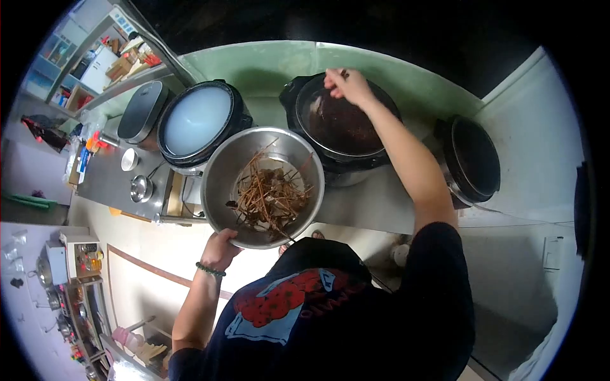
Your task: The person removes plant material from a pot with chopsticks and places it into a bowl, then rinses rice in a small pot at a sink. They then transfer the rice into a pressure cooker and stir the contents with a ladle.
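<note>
My left hand (222, 249), with a beaded bracelet at the wrist, is closed on the near left rim of a large steel basin (218, 166). Inside the basin lies a tangle of brown twig-like sticks and darker dried pieces (273, 195). My right hand (348, 85) is over the far side of a black-rimmed pot (293, 109) that contains dark brown liquid (346, 127). Its fingers are curled together, with a small dark bit at them that is too small to name.
Left of the basin stands another black-rimmed cooker (166, 143) holding pale, cloudy liquid (196, 120). A grey-lidded appliance (141, 112), a white cup (129, 159) and a ladle (142, 188) are on the steel counter (105, 184). At the right is a dark-topped cooker (475, 159).
</note>
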`<state>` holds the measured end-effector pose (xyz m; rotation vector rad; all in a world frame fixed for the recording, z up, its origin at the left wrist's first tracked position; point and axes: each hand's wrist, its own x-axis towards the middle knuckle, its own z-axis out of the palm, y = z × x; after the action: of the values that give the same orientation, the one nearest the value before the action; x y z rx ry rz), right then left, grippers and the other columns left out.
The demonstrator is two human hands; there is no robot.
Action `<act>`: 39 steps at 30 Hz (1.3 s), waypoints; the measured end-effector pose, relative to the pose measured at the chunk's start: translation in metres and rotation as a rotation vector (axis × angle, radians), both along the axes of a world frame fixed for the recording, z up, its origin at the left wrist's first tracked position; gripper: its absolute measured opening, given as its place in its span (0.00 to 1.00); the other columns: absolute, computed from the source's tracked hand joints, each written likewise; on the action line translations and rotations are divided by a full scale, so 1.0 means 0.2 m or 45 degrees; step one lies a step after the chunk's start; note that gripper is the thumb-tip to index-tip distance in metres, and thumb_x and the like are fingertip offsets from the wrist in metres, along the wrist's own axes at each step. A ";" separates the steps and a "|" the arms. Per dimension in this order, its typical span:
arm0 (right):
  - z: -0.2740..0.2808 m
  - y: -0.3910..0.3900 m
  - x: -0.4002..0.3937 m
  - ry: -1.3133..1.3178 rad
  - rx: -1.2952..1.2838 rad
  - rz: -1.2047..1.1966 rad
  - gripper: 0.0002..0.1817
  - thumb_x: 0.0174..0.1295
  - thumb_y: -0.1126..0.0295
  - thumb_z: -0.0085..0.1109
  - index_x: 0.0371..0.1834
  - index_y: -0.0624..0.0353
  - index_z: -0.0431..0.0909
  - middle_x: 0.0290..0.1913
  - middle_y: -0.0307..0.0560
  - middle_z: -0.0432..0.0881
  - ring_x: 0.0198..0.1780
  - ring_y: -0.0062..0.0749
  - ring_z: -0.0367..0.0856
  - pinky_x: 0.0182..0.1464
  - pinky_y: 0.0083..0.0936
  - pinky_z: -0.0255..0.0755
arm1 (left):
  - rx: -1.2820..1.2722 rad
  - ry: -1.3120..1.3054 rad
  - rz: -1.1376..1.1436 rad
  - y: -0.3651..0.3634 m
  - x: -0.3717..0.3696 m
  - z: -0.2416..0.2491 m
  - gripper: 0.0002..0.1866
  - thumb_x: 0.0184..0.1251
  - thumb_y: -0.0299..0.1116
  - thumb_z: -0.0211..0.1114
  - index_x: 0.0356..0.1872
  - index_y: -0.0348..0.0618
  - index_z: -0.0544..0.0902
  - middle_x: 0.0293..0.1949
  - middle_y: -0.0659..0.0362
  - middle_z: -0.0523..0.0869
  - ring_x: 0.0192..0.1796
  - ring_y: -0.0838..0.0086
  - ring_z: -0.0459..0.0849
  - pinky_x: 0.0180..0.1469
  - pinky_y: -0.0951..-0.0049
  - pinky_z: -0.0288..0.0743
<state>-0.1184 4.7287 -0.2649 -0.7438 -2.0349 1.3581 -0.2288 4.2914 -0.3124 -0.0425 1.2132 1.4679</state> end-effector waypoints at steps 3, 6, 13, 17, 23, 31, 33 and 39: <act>0.04 0.20 0.11 -0.219 0.221 -0.107 0.20 0.57 0.54 0.46 0.24 0.63 0.73 0.24 0.43 0.77 0.20 0.21 0.73 0.24 0.16 0.70 | 0.005 0.007 0.014 0.01 0.02 0.03 0.18 0.54 0.23 0.43 0.47 0.26 0.62 0.45 0.46 0.71 0.46 0.61 0.74 0.47 0.64 0.71; 0.17 0.21 0.35 -0.676 0.187 0.049 0.22 0.57 0.53 0.45 0.23 0.63 0.73 0.22 0.44 0.76 0.18 0.21 0.73 0.23 0.15 0.70 | -0.001 0.013 0.014 0.01 0.02 0.03 0.18 0.55 0.24 0.44 0.47 0.26 0.62 0.45 0.46 0.72 0.45 0.62 0.74 0.47 0.65 0.71; 0.01 -0.14 0.34 -0.328 -0.343 0.388 0.20 0.58 0.55 0.45 0.32 0.64 0.74 0.28 0.45 0.78 0.25 0.23 0.77 0.28 0.16 0.72 | -0.037 0.011 0.063 0.02 0.02 0.04 0.17 0.55 0.24 0.45 0.46 0.28 0.63 0.43 0.48 0.73 0.43 0.64 0.75 0.45 0.66 0.72; -0.05 -0.01 0.20 -0.038 -0.089 0.043 0.19 0.58 0.57 0.44 0.34 0.65 0.75 0.29 0.45 0.78 0.24 0.21 0.76 0.28 0.15 0.71 | -0.102 0.066 0.038 0.01 0.01 0.03 0.16 0.55 0.24 0.46 0.46 0.29 0.64 0.41 0.48 0.74 0.41 0.65 0.76 0.44 0.67 0.72; -0.04 0.06 0.32 0.422 -0.057 -0.464 0.17 0.61 0.60 0.37 0.34 0.62 0.72 0.28 0.43 0.80 0.24 0.17 0.70 0.27 0.14 0.63 | -0.056 0.068 0.076 0.02 0.03 0.06 0.14 0.54 0.25 0.46 0.43 0.29 0.66 0.38 0.50 0.76 0.38 0.67 0.77 0.41 0.70 0.73; 0.06 -0.05 0.49 0.944 -0.511 -0.394 0.12 0.61 0.63 0.40 0.31 0.60 0.69 0.29 0.51 0.78 0.24 0.23 0.70 0.26 0.16 0.62 | -0.085 0.045 0.065 0.02 0.01 0.06 0.17 0.53 0.23 0.45 0.46 0.28 0.63 0.43 0.47 0.72 0.44 0.62 0.75 0.45 0.63 0.73; 0.13 -0.11 0.51 0.979 -0.594 -0.255 0.12 0.61 0.63 0.39 0.31 0.59 0.69 0.30 0.51 0.78 0.28 0.24 0.72 0.29 0.17 0.63 | -0.047 0.073 0.050 0.02 0.01 0.02 0.16 0.54 0.23 0.46 0.46 0.29 0.64 0.43 0.48 0.72 0.43 0.63 0.76 0.44 0.63 0.74; 0.39 -0.56 0.45 -0.076 -0.090 0.538 0.14 0.60 0.64 0.44 0.34 0.64 0.76 0.31 0.43 0.78 0.27 0.20 0.71 0.31 0.14 0.66 | -0.056 0.073 0.040 0.01 0.00 0.03 0.16 0.55 0.26 0.47 0.44 0.28 0.64 0.41 0.49 0.74 0.40 0.66 0.77 0.45 0.68 0.73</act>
<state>-0.0275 4.6174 -0.1872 -0.3969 -2.2893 1.6603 -0.2279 4.2938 -0.3073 -0.0497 1.2968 1.4778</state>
